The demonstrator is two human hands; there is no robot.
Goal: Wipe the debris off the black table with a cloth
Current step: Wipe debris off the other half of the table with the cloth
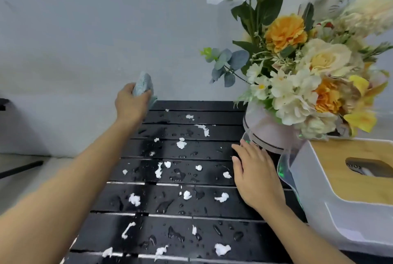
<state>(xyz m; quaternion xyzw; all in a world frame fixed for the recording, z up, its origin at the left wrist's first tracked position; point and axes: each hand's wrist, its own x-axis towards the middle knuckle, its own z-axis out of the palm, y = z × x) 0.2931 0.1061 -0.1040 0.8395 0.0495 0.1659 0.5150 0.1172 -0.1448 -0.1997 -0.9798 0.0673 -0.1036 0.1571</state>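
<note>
While our left hand [130,102] reaches to the far left corner of the table [212,106], its grip is closed round the cloth [144,84]. The fingers curl over it from the front. The cloth is pale blue-green with a nubbly weave, bunched into a wad. Its upper part stands above our fingers against the wall [85,29], and a lower corner hangs beside the table's far edge. We cannot tell whether that corner touches the table.

The table is black and made of slats running left to right, with thin gaps between them. Debris [181,143] lies all over it: white, soggy-looking scraps, some rounded wads, some drawn-out strips. They are scattered from the far slats down to the near edge. Among them sit drops [175,234] and small puddles of clear liquid that shine on the black.

Our right hand [255,176] lies palm down on the right part of the table, its grip wide, fingers straight, holding nothing. Its fingertips reach the clear wrap at the foot of the flowers [308,61], a bunch of cream, white and orange blooms at the table's far right. Just beside them, nearer to us, stands a white box [340,189] with a wooden lid and an oval slot.
</note>
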